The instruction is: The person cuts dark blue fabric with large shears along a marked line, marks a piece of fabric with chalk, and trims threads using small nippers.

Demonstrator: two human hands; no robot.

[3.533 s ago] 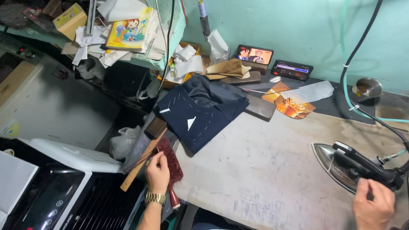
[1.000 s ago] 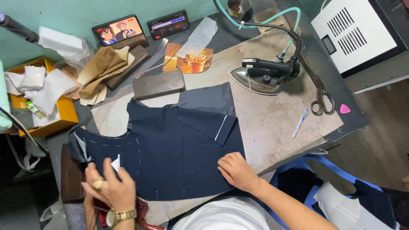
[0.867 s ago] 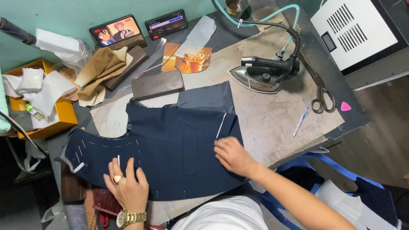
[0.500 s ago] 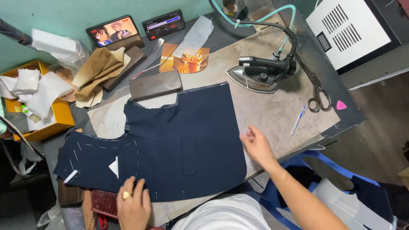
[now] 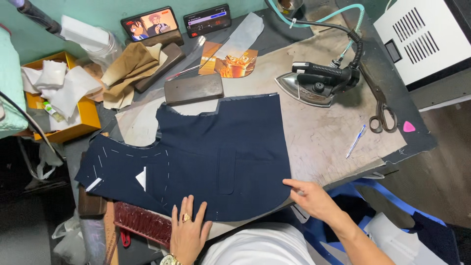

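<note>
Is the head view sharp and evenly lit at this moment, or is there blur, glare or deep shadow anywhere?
Head view: sharp across the dark navy cut fabric panel and both hands, left hand flat on it, right hand at its edge; soft even light, faint shadows; mild sheen on the grey steam iron's soleplate; dark, unreadable floor at lower left; slight wide-angle bend at the edges.

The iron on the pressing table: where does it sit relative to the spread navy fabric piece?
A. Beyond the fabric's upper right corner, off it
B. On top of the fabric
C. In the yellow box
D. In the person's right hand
A: the iron rests on the bare table past the upper right corner of the navy fabric piece, touched by neither hand.
</note>
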